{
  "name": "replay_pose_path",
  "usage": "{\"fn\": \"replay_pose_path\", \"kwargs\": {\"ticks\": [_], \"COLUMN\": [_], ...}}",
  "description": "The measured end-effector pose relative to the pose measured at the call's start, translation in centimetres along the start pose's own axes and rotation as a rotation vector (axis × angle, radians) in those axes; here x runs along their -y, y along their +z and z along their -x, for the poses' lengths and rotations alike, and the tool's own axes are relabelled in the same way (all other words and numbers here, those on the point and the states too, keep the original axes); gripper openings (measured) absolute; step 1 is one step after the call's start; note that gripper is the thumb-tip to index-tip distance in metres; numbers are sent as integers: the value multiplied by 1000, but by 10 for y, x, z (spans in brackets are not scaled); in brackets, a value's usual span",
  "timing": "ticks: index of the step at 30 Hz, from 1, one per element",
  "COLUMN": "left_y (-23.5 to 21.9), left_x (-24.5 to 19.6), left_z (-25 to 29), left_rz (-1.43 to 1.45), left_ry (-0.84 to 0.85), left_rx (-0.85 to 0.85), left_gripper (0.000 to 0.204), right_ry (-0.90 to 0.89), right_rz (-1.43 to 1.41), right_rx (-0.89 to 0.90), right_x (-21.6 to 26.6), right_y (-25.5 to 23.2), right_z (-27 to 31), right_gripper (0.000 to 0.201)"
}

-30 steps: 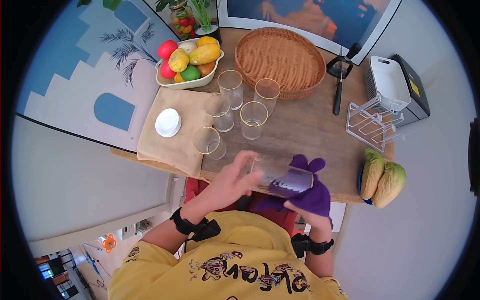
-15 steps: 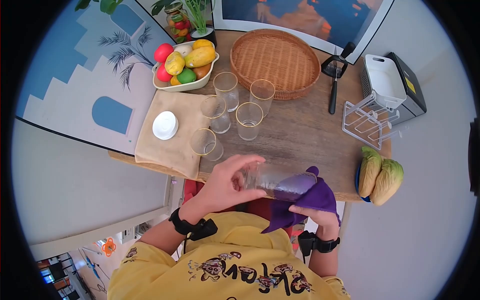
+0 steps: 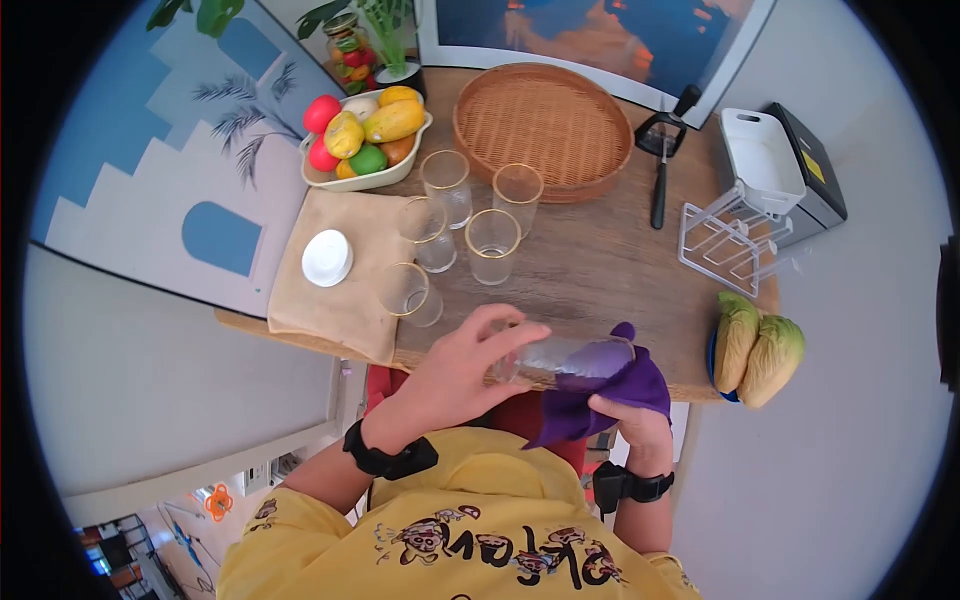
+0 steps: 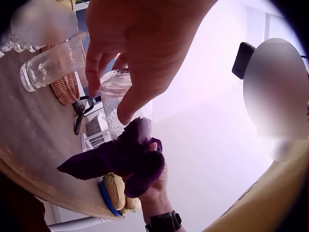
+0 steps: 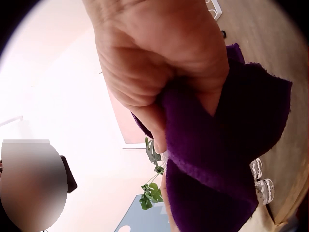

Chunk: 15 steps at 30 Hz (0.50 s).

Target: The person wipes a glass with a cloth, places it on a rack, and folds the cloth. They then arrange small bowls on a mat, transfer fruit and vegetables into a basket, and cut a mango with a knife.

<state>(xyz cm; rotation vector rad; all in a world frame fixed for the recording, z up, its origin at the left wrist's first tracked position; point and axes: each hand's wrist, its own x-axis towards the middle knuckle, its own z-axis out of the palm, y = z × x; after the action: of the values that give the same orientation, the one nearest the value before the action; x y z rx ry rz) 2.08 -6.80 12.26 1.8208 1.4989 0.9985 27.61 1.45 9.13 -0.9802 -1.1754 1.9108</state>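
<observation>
A clear ribbed drinking glass (image 3: 570,355) lies sideways over the table's front edge. My left hand (image 3: 455,360) grips it round the base, fingers on one side and thumb on the other, as the left wrist view also shows. At the rim end, my right hand (image 3: 642,425) holds a purple cloth (image 3: 605,400) bunched about the glass. In the left wrist view, part of the cloth (image 4: 135,130) shows purple through the glass wall. The right wrist view has folds of cloth (image 5: 207,159) hanging from the right hand, covering most of its fingers.
Several gold-rimmed glasses (image 3: 492,245) stand left of centre, near a beige cloth (image 3: 310,300) with a white round item (image 3: 327,258). Behind are a fruit bowl (image 3: 365,180) and a wicker tray (image 3: 545,130). On the right are a black-handled tool (image 3: 659,190), a white rack (image 3: 735,245) and cabbages (image 3: 770,360).
The purple cloth's corners, earlier spread up past the rim, now bunch lower round it. My left hand's fingers opened wider at the base, then closed in again. The standing glasses stay put.
</observation>
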Motion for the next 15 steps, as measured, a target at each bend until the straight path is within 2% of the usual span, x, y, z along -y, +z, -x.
{"fn": "replay_pose_path", "kwargs": {"ticks": [2, 3, 5, 7, 9, 10, 11, 12, 13, 14, 15], "left_y": [-4, -5, -9, -3, -4, -3, -1, 1, 1, -2, -4], "left_x": [-5, -7, -6, 11, 18, 17, 14, 11, 4, -5, -10], "left_z": [-2, -2, 1, 4, 6, 5, 3, 2, 2, 0, -2], "left_rz": [18, 35, 193, 240, 635, 633, 486, 338, 338, 216, 91], "left_ry": [-53, -39, -217, -160, -551, -551, -416, -285, -296, -191, -84], "left_rx": [-26, -10, 64, 37, 141, 139, 89, 38, 32, 37, 41], "left_gripper": [65, 65, 63, 63, 64, 64, 65, 65, 65, 67, 68], "right_ry": [32, 31, 30, -23, -27, -52, -52, -91, -126, -63, -60], "right_rz": [188, 195, 327, 367, 475, 417, 415, 522, 629, 500, 498], "right_rx": [31, 5, 131, 147, 115, 69, 72, 71, 73, 61, 74], "right_x": [3, 4, 5, 5, -1, -3, 1, 9, 13, 5, 3], "right_y": [-5, -8, -10, -8, -7, -4, -2, -1, -1, -8, -10], "right_z": [3, 4, 6, 7, 6, 5, 3, 0, 0, -2, -2], "right_gripper": [64, 64, 62, 62, 64, 63, 63, 66, 71, 71, 71]}}
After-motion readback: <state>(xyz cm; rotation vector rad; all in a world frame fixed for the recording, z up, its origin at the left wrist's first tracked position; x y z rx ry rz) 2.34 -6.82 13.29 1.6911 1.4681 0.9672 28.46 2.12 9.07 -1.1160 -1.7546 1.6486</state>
